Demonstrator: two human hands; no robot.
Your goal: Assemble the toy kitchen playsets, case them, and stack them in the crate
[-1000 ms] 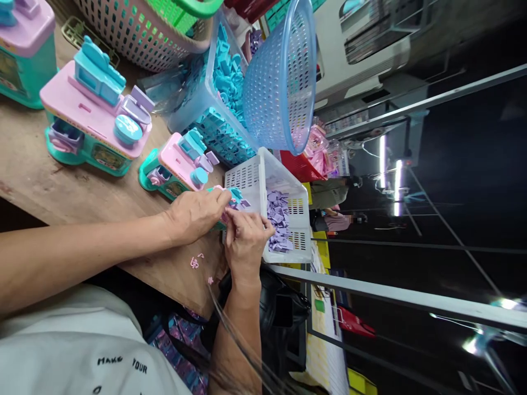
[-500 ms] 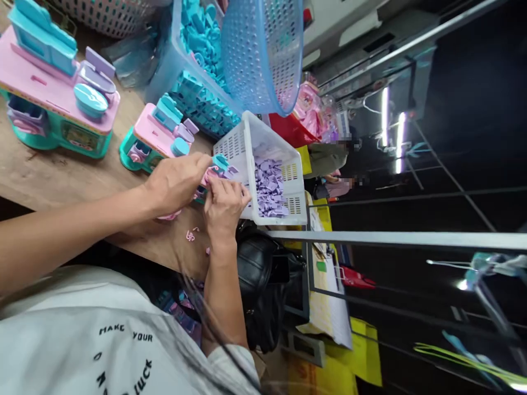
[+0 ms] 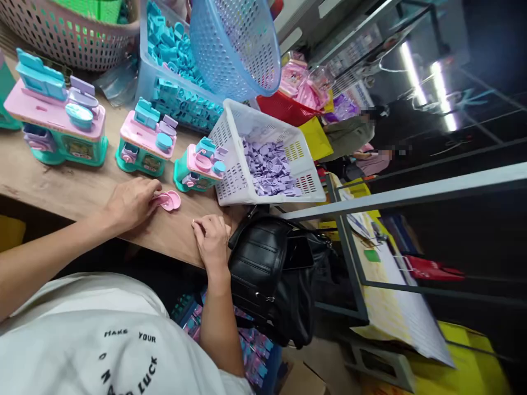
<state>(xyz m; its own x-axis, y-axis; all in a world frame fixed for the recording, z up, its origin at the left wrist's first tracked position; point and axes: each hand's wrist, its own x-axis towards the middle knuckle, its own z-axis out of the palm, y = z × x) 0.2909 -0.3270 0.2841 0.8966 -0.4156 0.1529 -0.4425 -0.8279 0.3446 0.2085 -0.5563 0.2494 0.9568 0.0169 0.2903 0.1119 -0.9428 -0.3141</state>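
Three pink-and-teal toy kitchen sets stand in a row on the wooden table [image 3: 82, 192]: a large one [image 3: 57, 118], a middle one [image 3: 146, 140] and the nearest one [image 3: 200, 166]. My left hand [image 3: 132, 203] lies on the table with its fingertips pinching a small pink plastic piece [image 3: 168, 200]. My right hand [image 3: 212, 238] rests curled at the table's front edge, fingers closed on small pink bits I cannot make out. A white basket [image 3: 230, 137] of lilac parts [image 3: 269, 170] stands just beyond the nearest toy.
A clear bin of teal parts [image 3: 173, 60] sits behind, with a blue round basket [image 3: 236, 46] tipped on it and a pink laundry basket [image 3: 61, 33] at the far left. A black bag [image 3: 267, 274] hangs below the table edge. Metal rails [image 3: 411, 192] lie to the right.
Both hands have left the nearest toy kitchen, which now stands alone. My left hand moved back to the pink piece; my right hand dropped to the table edge. The view swung.
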